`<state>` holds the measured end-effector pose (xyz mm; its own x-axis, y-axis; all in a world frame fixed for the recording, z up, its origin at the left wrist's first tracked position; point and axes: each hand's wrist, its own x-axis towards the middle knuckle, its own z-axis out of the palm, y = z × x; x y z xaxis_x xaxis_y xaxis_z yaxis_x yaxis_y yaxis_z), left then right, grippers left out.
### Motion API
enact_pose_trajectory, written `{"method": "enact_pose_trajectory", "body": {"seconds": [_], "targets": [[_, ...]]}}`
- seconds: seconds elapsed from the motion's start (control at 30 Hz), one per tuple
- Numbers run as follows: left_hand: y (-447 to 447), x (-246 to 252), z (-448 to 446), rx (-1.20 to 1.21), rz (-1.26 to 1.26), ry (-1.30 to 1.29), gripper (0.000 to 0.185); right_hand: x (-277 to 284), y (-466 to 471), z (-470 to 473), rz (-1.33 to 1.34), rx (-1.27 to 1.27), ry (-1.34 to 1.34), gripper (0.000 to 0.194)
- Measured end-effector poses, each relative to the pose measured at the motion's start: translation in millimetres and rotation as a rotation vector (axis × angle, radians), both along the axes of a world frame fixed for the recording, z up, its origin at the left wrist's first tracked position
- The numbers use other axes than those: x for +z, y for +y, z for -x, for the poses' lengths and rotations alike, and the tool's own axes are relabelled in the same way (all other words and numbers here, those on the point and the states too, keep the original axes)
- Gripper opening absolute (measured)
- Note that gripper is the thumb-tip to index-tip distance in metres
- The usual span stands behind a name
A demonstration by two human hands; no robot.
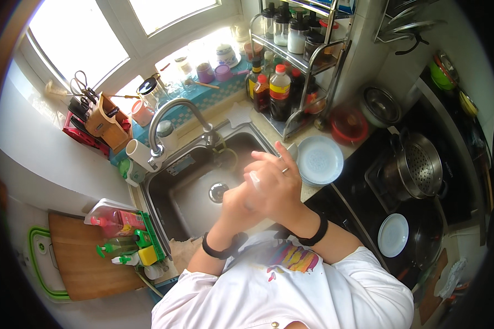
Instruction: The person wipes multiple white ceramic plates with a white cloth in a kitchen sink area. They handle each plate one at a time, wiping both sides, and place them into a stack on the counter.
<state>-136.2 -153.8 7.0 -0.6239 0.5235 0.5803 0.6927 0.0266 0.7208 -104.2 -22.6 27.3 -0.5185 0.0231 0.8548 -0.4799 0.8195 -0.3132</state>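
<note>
Over the right front part of the stainless steel sink (189, 214), my two hands are pressed together. My right hand (273, 181) lies on top, a ring on one finger and a white smear of foam or cream on its back. Beneath it, my left hand (238, 209) is largely covered, so its fingers cannot be made out. Each wrist wears a black band. A curved chrome faucet (177, 103) stands behind the basin. A stack of pale blue plates (320, 160) rests on the counter close to my right hand.
Dish soap bottles (117, 244) and a yellow sponge (147, 256) stand left of the sink by a wooden cutting board (78, 259). A knife block (107, 121) is at the back left. Sauce bottles (280, 90) fill a metal rack. A steamer pot (420, 166) sits on the stove.
</note>
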Motion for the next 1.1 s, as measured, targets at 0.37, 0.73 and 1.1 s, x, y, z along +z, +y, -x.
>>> {"method": "enact_pose_trajectory", "body": {"seconds": [0.37, 0.73, 1.1], "targets": [[1, -5, 1, 0.066, 0.001, 0.096, 0.036, 9, 1, 3, 0.192, -0.045, -0.038, 0.002], [-11, -5, -3, 0.105, 0.041, 0.007, 0.028, 8, 7, 13, 0.459, 0.018, -0.081, 0.014], [-12, -3, -11, 0.209, -0.037, -0.005, 0.038, -11, 50, 31, 1.503, 0.219, -0.550, 0.037]]}}
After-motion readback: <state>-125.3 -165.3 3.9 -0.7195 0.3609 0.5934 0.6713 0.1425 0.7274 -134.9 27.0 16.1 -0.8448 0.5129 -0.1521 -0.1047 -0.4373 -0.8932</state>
